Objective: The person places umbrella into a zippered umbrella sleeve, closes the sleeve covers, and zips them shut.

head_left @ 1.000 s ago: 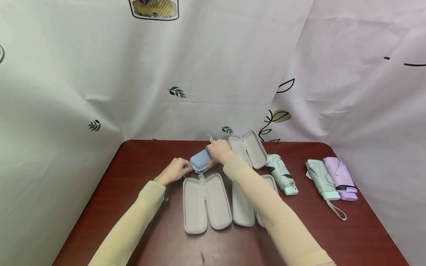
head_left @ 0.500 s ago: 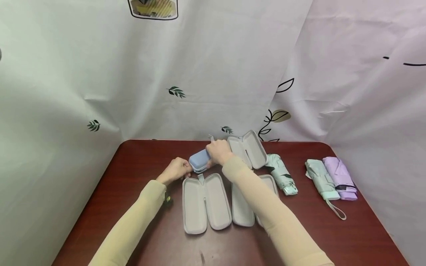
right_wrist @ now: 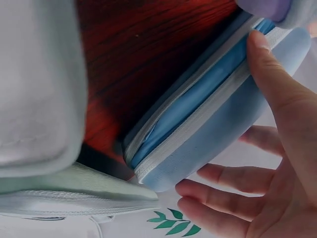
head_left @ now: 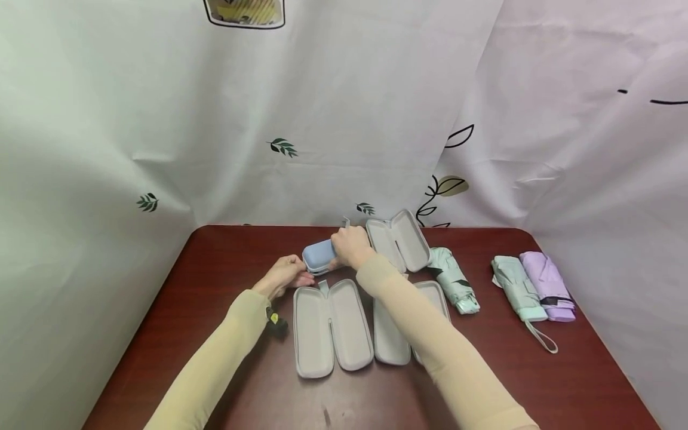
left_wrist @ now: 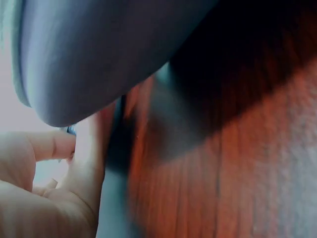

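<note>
A blue zip case (head_left: pixel 319 255) lies towards the back of the table, left of middle. My right hand (head_left: pixel 350 243) grips its right end. In the right wrist view the blue case (right_wrist: pixel 208 148) has its zip partly undone, with blue material in the gap. The thumb (right_wrist: pixel 270 64) presses beside the zip while the other fingers lie along the far side. My left hand (head_left: pixel 285 276) is at the case's left end. Up close, the left hand (left_wrist: pixel 64 183) pinches a small zipper pull (left_wrist: pixel 71 130), mostly hidden. A rounded grey-mauve shell (left_wrist: pixel 99 54) fills the upper left there.
Two open grey cases, one (head_left: pixel 314 334) left and one (head_left: pixel 392 334) under my right forearm, lie in front. Another open case (head_left: pixel 412 242) stands behind. Folded umbrellas lie right: mint (head_left: pixel 455 280), pale green (head_left: pixel 518 289) with a loop, lilac (head_left: pixel 547 285). Cloth walls border the table.
The blue case has shifted slightly left and turned a little, and my right hand still holds it. My left hand stays at its end, its lower fingers now reaching further right.
</note>
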Demonstrator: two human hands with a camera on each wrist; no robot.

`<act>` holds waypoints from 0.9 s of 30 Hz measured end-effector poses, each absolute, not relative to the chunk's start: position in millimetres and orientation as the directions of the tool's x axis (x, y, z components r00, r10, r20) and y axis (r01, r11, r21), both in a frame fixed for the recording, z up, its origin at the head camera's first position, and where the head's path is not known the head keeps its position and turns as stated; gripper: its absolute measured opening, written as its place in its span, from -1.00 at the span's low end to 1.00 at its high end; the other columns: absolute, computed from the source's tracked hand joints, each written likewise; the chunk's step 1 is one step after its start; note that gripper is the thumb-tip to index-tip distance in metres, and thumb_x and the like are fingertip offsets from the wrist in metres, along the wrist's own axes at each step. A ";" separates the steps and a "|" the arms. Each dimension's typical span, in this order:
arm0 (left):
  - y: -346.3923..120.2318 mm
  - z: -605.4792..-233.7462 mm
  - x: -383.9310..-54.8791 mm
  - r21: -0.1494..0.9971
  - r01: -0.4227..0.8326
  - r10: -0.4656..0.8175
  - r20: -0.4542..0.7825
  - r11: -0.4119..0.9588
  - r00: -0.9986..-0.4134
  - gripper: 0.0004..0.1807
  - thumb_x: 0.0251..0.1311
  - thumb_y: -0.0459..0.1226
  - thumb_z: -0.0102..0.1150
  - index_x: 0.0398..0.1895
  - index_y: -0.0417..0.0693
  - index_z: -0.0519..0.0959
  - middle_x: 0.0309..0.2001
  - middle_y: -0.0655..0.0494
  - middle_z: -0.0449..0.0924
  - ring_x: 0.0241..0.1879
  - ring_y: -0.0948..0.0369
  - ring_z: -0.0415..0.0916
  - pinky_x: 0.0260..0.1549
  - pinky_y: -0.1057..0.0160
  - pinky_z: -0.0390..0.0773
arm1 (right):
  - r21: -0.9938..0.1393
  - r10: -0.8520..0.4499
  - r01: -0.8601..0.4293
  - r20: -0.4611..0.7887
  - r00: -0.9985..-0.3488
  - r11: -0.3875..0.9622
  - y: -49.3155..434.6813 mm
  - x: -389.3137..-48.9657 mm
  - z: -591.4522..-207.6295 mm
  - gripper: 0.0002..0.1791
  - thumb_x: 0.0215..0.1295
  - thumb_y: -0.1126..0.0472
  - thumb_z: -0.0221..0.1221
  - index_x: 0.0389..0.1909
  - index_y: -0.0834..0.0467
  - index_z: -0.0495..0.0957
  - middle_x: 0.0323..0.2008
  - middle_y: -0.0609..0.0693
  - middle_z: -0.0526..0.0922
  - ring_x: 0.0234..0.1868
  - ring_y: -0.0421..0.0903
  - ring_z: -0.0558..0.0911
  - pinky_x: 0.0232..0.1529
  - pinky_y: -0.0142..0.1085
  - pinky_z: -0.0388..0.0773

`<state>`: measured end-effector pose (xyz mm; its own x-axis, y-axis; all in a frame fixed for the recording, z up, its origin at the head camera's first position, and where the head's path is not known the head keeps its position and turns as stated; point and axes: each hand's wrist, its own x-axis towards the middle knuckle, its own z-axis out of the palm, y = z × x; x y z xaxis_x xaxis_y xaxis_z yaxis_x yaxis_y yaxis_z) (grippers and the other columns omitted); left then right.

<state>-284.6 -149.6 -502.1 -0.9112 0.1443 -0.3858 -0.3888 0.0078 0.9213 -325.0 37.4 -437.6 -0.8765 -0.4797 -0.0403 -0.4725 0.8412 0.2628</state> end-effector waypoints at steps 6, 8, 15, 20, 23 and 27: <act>-151.6 -504.3 -285.5 0.938 -0.346 0.092 -0.345 0.009 -0.934 -0.89 0.31 -0.55 -0.12 -0.38 -0.29 0.36 -0.53 -0.08 0.59 -0.61 0.22 0.61 -0.52 0.33 0.62 | 0.245 -0.514 -0.517 -0.081 -0.854 0.820 39.8 -328.3 -436.2 -0.15 -0.15 -0.49 0.32 0.02 0.08 0.62 -0.11 0.03 0.65 -0.12 0.01 0.61 -0.22 -0.15 0.60; -151.7 -505.2 -285.0 0.945 -0.323 0.069 -0.326 0.052 -0.943 -0.88 0.32 -0.53 -0.06 -0.39 -0.28 0.39 -0.54 -0.04 0.56 -0.64 0.26 0.57 -0.56 0.35 0.60 | 0.189 -0.538 -0.549 -0.109 -0.836 0.814 42.5 -331.5 -437.1 -0.12 -0.11 -0.45 0.33 0.13 0.07 0.57 0.00 0.05 0.57 -0.02 0.04 0.56 -0.13 -0.14 0.58; -153.4 -502.3 -284.7 0.956 -0.212 0.079 -0.232 0.204 -0.970 -0.90 0.35 -0.47 0.01 -0.35 -0.34 0.47 -0.49 -0.07 0.58 -0.60 0.25 0.56 -0.58 0.34 0.59 | 0.031 -0.602 -0.618 -0.197 -0.774 0.785 56.1 -340.8 -443.8 -0.06 0.13 -0.35 0.25 0.48 -0.07 0.20 0.29 0.13 0.36 0.26 0.12 0.36 0.27 -0.07 0.28; -161.1 -495.1 -283.9 0.826 0.065 0.199 -0.058 0.560 -0.978 -0.86 0.34 -0.40 0.10 -0.41 -0.26 0.52 -0.56 0.00 0.59 -0.62 0.23 0.54 -0.60 0.29 0.54 | 0.060 -0.577 -0.606 -0.246 -0.779 0.793 57.4 -337.4 -446.5 -0.08 0.24 -0.40 0.05 0.54 -0.14 0.01 0.36 0.16 0.22 0.37 0.14 0.20 0.37 0.01 0.09; -163.1 -490.6 -280.9 0.685 0.210 0.267 0.024 0.698 -0.963 -0.83 0.30 -0.39 0.16 -0.48 -0.19 0.53 -0.62 0.08 0.56 -0.65 0.23 0.52 -0.63 0.27 0.48 | 0.066 -0.561 -0.591 -0.244 -0.791 0.804 55.4 -335.4 -449.1 -0.09 0.26 -0.41 0.01 0.54 -0.16 -0.02 0.35 0.16 0.22 0.38 0.13 0.19 0.37 0.03 0.09; -160.2 -489.2 -276.0 0.641 0.262 0.320 0.027 0.721 -0.947 -0.82 0.29 -0.37 0.19 -0.50 -0.13 0.54 -0.64 0.13 0.55 -0.64 0.25 0.49 -0.60 0.26 0.42 | 0.067 -0.539 -0.566 -0.235 -0.809 0.821 53.5 -333.3 -452.9 -0.09 0.26 -0.42 0.00 0.54 -0.15 -0.01 0.34 0.15 0.24 0.36 0.13 0.21 0.35 0.05 0.10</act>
<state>-276.0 -160.2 -489.2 -0.9471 0.3199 0.0273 0.2621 0.7212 0.6412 -333.3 53.5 -452.9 -0.8091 -0.5386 -0.2350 -0.5664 0.8214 0.0674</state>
